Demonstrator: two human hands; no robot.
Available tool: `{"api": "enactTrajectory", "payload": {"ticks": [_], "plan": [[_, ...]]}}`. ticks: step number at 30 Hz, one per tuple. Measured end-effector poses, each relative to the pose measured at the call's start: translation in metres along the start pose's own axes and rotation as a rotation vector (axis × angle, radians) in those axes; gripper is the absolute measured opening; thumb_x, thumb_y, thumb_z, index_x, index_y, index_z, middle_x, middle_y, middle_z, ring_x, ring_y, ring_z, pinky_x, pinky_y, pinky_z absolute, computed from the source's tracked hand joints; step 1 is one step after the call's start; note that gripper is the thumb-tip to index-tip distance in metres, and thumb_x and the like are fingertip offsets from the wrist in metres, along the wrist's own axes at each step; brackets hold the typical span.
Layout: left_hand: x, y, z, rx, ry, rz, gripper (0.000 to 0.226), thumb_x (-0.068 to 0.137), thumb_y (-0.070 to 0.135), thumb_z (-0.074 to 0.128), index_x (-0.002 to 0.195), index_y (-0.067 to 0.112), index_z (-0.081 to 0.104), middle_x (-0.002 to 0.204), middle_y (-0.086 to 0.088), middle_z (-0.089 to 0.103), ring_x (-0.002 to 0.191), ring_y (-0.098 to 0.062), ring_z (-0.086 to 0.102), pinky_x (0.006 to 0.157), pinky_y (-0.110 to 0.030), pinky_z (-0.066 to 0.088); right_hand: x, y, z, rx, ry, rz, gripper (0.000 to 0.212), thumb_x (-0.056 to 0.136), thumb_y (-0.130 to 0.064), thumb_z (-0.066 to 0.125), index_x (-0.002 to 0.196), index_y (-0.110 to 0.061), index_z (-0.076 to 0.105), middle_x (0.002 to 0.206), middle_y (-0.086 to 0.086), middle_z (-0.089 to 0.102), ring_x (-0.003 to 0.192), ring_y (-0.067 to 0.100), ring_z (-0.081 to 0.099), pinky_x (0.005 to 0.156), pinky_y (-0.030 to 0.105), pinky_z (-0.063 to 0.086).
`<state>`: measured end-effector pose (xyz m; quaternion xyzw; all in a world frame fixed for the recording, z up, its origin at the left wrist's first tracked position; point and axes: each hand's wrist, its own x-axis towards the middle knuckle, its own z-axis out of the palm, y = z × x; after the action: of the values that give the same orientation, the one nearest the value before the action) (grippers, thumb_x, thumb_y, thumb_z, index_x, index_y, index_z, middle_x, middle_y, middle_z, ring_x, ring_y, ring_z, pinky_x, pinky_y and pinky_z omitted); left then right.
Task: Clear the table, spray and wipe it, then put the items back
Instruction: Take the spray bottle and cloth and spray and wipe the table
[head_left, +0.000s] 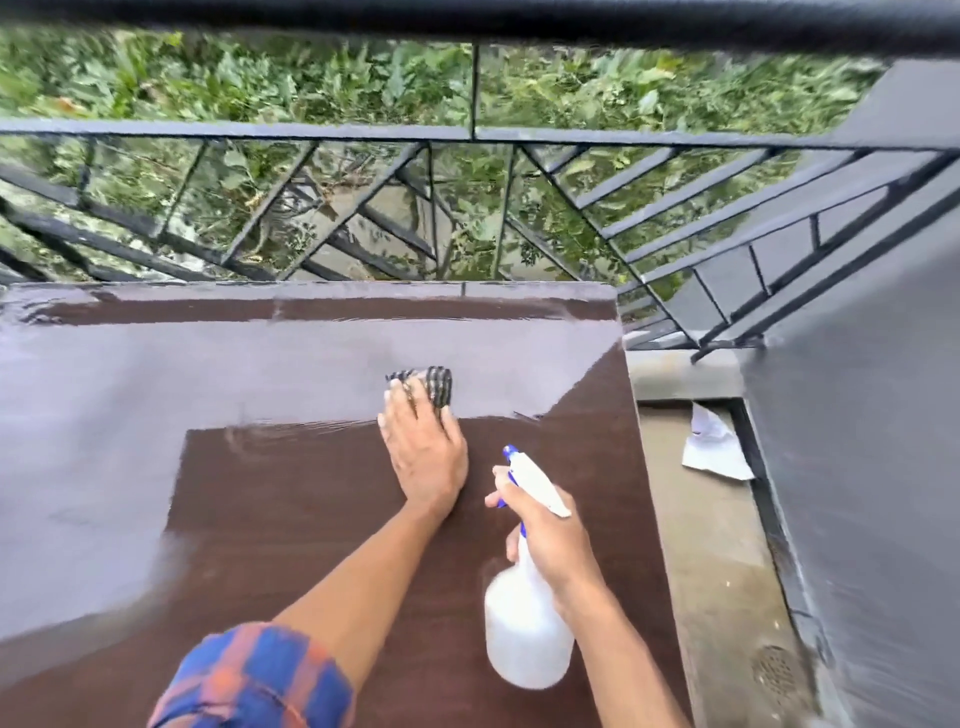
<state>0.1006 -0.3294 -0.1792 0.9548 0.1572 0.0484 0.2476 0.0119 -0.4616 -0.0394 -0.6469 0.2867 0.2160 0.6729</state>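
My left hand (426, 457) is flat on the brown worktop (291, 519), palm down, fingers (400, 400) spread open and pressing a dark striped cloth (439, 384) about midway in from the far edge. My right hand (545, 535) is wrapped tight around the neck of a white spray bottle (524, 639), held up just above the surface near the right edge, blue nozzle pointing toward the far side. There's a crumpled white paper (714, 447) lying on the floor past the right edge.
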Motion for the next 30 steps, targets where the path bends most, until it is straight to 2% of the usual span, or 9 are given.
{"api": "enactTrajectory", "payload": {"ticks": [3,8,12,15,19,22,25,29,30], "plan": [[-0.017,0.048,0.027,0.015,-0.122,0.116,0.066,0.096,0.036,0.047,0.152,0.005,0.032,0.158,-0.022,0.03,0.146,-0.037,0.027,0.121,-0.052,0.02,-0.001,0.004,-0.035,0.034,0.041,-0.012,0.012,0.095,-0.026,0.068,0.102,-0.025,0.077,0.099,0.006,0.076,0.044,0.02,0.043,0.052,0.026,0.042],[-0.043,0.12,0.061,0.031,-0.26,0.36,0.065,0.096,0.036,0.051,0.151,0.004,0.035,0.157,-0.023,0.031,0.145,-0.04,0.028,0.119,-0.055,0.024,0.0,0.014,-0.092,0.085,0.117,-0.036,0.012,0.097,-0.022,0.066,0.1,-0.025,0.077,0.095,0.011,0.074,0.041,0.019,0.042,0.048,0.026,0.038],[-0.068,0.157,0.078,0.043,-0.36,0.489,0.066,0.097,0.04,0.033,0.151,0.004,0.035,0.158,-0.023,0.03,0.146,-0.04,0.026,0.119,-0.053,0.024,-0.005,0.023,-0.132,0.124,0.185,-0.037,0.012,0.097,-0.021,0.066,0.097,-0.024,0.078,0.09,0.01,0.074,0.041,0.02,0.041,0.047,0.026,0.04],[-0.086,0.168,0.085,0.08,-0.411,0.634,0.063,0.097,0.039,0.031,0.148,0.003,0.04,0.154,-0.023,0.036,0.143,-0.038,0.034,0.117,-0.05,0.03,-0.012,0.026,-0.152,0.154,0.209,-0.042,0.012,0.097,-0.02,0.066,0.099,-0.024,0.077,0.097,0.015,0.075,0.041,0.021,0.04,0.048,0.026,0.04],[-0.106,0.17,0.093,0.203,-0.443,0.787,0.06,0.094,0.034,0.034,0.141,0.001,0.052,0.148,-0.024,0.046,0.136,-0.04,0.045,0.11,-0.049,0.041,-0.022,0.031,-0.164,0.204,0.217,-0.034,0.016,0.096,-0.023,0.067,0.091,-0.033,0.079,0.095,0.012,0.075,0.041,0.02,0.041,0.051,0.027,0.039],[-0.117,0.165,0.086,0.235,-0.506,0.888,0.069,0.087,0.035,0.029,0.146,0.001,0.045,0.153,-0.022,0.04,0.142,-0.04,0.037,0.115,-0.05,0.034,-0.028,0.035,-0.167,0.221,0.216,-0.023,0.011,0.096,-0.024,0.067,0.097,-0.027,0.078,0.094,0.011,0.076,0.041,0.018,0.04,0.049,0.026,0.039],[-0.127,0.155,0.074,0.246,-0.534,0.995,0.072,0.085,0.039,0.029,0.145,0.005,0.048,0.152,-0.019,0.042,0.144,-0.038,0.036,0.116,-0.049,0.033,-0.032,0.038,-0.163,0.21,0.198,-0.028,0.01,0.096,-0.024,0.067,0.093,-0.025,0.076,0.089,0.006,0.076,0.04,0.018,0.041,0.048,0.026,0.038],[-0.13,0.142,0.059,0.165,-0.684,0.97,0.077,0.088,0.051,0.022,0.154,0.012,0.034,0.163,-0.014,0.023,0.152,-0.031,0.015,0.125,-0.044,0.009,-0.036,0.041,-0.147,0.17,0.173,-0.023,0.014,0.096,-0.026,0.068,0.094,-0.016,0.078,0.096,0.009,0.077,0.039,0.018,0.042,0.048,0.025,0.037],[-0.128,0.14,0.06,0.142,-0.712,0.961,0.077,0.089,0.052,0.022,0.154,0.013,0.033,0.164,-0.013,0.021,0.153,-0.03,0.013,0.125,-0.044,0.008,-0.038,0.042,-0.143,0.157,0.165,-0.023,0.015,0.096,-0.027,0.068,0.095,-0.015,0.078,0.098,0.009,0.077,0.039,0.019,0.042,0.049,0.025,0.038]]}}
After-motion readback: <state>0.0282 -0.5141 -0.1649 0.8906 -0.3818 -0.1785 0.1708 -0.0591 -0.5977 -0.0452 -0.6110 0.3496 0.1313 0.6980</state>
